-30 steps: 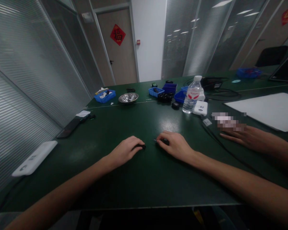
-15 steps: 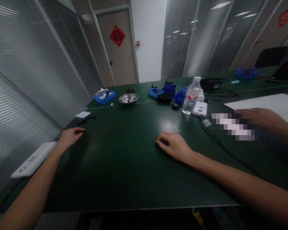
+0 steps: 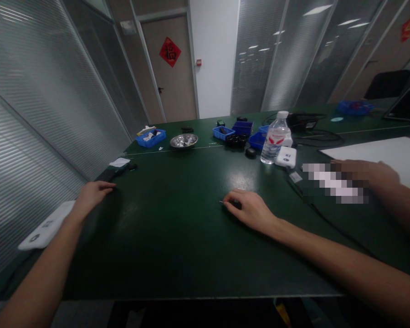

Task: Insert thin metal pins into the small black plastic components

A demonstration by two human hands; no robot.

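Note:
My right hand [image 3: 248, 207] rests on the dark green table, thumb and index finger pinched around a thin, pale, pin-like piece [image 3: 220, 202]. Only its short tip sticks out to the left; the remainder is hidden in my fingers. At the left edge of the table lies my left hand [image 3: 93, 197], its fingers stretched out and holding nothing I can see. A white box-like device [image 3: 46, 228] is beside my left forearm. Just beyond that hand are a small white paper [image 3: 119, 162] and dark small objects [image 3: 132, 167].
A metal bowl [image 3: 183, 141] and a blue basket [image 3: 151, 138] stand farther back. A water bottle [image 3: 275, 139] stands by a white device [image 3: 286, 156]. At the right, another person's hand [image 3: 365, 175] is beside a blurred-out patch. A black cable [image 3: 328, 222] crosses the right side.
My left hand has shifted slightly left and its fingers look straighter. My right hand keeps its place and pinch. The other person's hand has moved a little, and the view has shifted slightly.

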